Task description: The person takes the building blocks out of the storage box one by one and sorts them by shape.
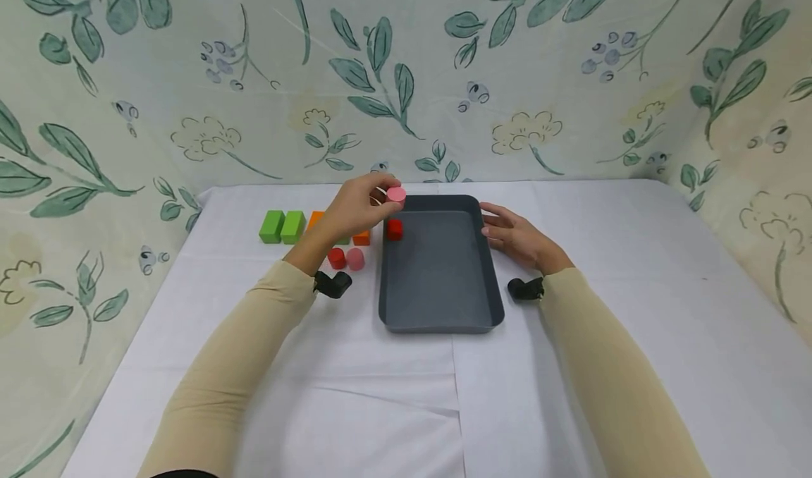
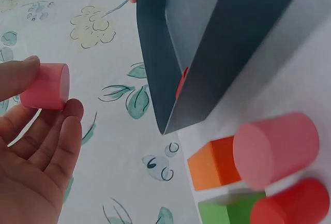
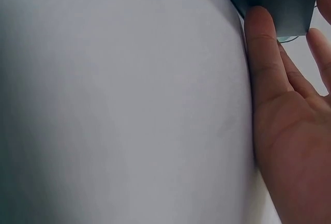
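Observation:
A pink cylinder [image 2: 45, 86] is pinched between the thumb and fingers of my left hand [image 1: 359, 206], raised above the far left corner of the dark grey baking tray [image 1: 443, 273]. Inside the tray, by its left wall, sits a red block [image 1: 395, 229]. My right hand [image 1: 521, 240] rests on the table at the tray's right side. Its extended fingers [image 3: 266, 63] touch the outer wall near the far corner. Left of the tray stand a second pink cylinder [image 1: 355, 259] and a red cylinder [image 1: 337, 258].
Two bright green blocks [image 1: 271, 227] stand at the far left of the white-covered table [image 1: 406, 407]. Orange blocks [image 1: 361, 238] and another green block [image 2: 231, 208] are partly hidden behind my left forearm. A leaf-patterned cloth [image 1: 406, 76] hangs behind the table.

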The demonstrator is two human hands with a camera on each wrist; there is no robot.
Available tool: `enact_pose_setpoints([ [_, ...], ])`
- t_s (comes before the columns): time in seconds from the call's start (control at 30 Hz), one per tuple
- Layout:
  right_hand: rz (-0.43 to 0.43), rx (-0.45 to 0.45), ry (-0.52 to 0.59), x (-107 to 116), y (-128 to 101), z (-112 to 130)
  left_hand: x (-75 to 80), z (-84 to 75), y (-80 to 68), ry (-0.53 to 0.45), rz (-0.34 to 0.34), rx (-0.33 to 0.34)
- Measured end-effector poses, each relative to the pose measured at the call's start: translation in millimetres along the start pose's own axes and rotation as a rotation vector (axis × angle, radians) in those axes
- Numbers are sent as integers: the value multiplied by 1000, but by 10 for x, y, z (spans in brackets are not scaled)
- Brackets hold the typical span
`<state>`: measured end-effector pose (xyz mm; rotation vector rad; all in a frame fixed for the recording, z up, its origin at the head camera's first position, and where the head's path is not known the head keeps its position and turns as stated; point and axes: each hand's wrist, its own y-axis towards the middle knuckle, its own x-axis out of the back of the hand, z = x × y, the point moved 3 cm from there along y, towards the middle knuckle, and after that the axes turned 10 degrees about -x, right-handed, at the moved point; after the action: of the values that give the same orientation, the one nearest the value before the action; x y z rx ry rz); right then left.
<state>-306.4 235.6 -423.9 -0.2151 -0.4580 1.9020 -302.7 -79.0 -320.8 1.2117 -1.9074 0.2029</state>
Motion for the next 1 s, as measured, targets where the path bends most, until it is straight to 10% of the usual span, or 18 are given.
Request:
enact_pose_setpoints([
  [1.0,-12,-5,11,10,17,9,756,300,-1335,94,-42,136],
])
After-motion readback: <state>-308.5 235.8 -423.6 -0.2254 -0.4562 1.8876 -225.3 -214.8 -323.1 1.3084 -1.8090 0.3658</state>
